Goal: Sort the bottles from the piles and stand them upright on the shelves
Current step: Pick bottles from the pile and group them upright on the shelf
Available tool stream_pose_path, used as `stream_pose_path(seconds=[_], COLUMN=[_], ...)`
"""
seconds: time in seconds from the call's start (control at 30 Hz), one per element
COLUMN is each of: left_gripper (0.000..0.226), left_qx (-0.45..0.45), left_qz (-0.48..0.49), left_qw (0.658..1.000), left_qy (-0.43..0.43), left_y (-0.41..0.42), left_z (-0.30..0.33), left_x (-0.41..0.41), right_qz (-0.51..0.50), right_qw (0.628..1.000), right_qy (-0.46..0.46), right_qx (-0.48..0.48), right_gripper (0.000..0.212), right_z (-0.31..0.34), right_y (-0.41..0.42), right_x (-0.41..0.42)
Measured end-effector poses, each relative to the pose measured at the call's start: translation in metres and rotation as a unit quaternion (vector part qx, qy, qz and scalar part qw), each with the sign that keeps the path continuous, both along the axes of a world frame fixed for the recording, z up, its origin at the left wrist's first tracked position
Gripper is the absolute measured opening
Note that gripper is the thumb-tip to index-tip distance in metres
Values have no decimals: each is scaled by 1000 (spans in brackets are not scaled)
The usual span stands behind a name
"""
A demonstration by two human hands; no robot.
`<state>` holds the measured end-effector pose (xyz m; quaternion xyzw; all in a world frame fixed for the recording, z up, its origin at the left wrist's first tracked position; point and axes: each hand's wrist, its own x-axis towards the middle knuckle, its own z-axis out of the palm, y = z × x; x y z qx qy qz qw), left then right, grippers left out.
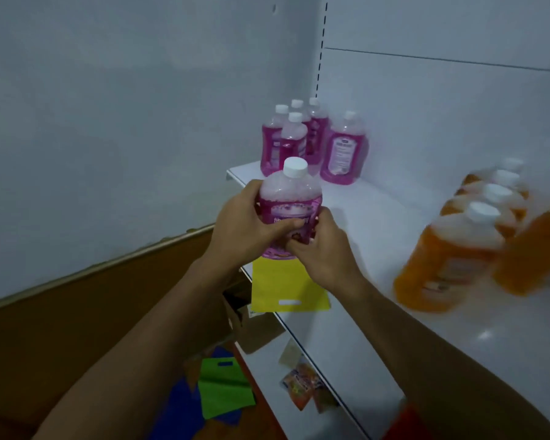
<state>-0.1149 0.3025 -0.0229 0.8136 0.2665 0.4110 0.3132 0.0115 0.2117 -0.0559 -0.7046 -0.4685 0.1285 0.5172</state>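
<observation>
Pink bottle upright, white cap up, held at frame centre above the shelf front edge. Left hand wraps its left side; right hand pinches its lower right. Five pink bottles stand at 12 o'clock, orange bottles at 3 o'clock, blurred.

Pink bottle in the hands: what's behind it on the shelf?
Behind the held pink bottle, gripped by the left hand and right hand, five pink bottles stand upright on the white shelf. The held bottle covers part of the front ones' bases.
</observation>
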Motion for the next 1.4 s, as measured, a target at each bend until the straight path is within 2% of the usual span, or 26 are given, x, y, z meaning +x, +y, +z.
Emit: stream_pose_path(seconds=[0.17,0.27,0.4,0.53,0.73,0.87,1.03,1.27,1.4], left_gripper=[65,67,67,65,65,69,75,76,91], left_qx=[-32,-47,-50,-46,-58,-70,-80,-80,-82], left_qz=[30,44,34,22,11,4,4,3,70], left_qw=[999,998,998,999,998,997,997,993,988], left_qy=[-18,-24,3,16,16,13,19,81,107], left_y=[116,176,235,267,291,292,291,282,251], left_z=[-3,-1,0,-6,-8,-12,-13,-22,-29], left_x=[9,18,33,51,73,80,83,76,55], right_qz=[1,-14,13,-12,-34,-46,-74,-87,-97], right_qw=[1000,1000,999,999,998,997,994,993,991], right_qy=[12,-10,11,-15,-7,-13,-37,-58,-78], right_qx=[10,-14,-38,-42,-52,-66,-66,-59,-50], right_gripper=[52,46,42,42,45,55,54,55,50], right_z=[3,-1,-10,-10,-9,-12,-18,-21,-18], right_y=[117,169,208,233,253,255,251,226,188], right_x=[1,1,6,16,25,26,21,14,11])
